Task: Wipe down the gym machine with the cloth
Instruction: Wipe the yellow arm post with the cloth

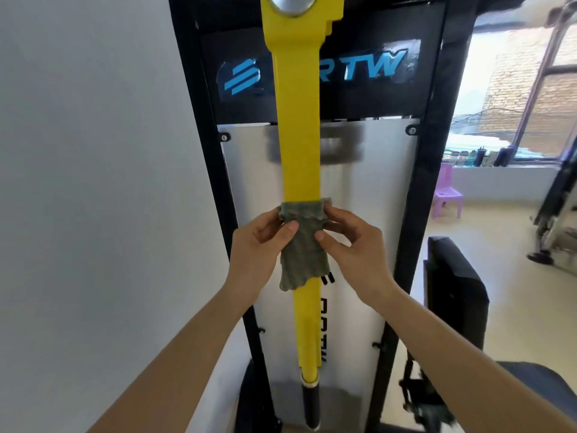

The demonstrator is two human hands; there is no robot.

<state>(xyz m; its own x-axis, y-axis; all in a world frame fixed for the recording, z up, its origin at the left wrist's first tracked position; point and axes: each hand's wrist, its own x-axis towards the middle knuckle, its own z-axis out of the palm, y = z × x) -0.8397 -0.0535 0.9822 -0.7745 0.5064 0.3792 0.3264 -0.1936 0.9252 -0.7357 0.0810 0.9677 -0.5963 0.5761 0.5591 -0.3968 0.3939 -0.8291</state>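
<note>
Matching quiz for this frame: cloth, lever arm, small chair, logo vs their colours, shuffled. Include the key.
Things:
1. cloth
2. lever arm
3. small chair
4. logo

Colours:
A. blue
B. grey-green
C. purple
D. yellow

Pairs: 1-B; 2-D; 3-C; 4-A

Plain grey wall [93, 151] left; purple plastic chair [447, 192] below bright window [512, 89].
</note>
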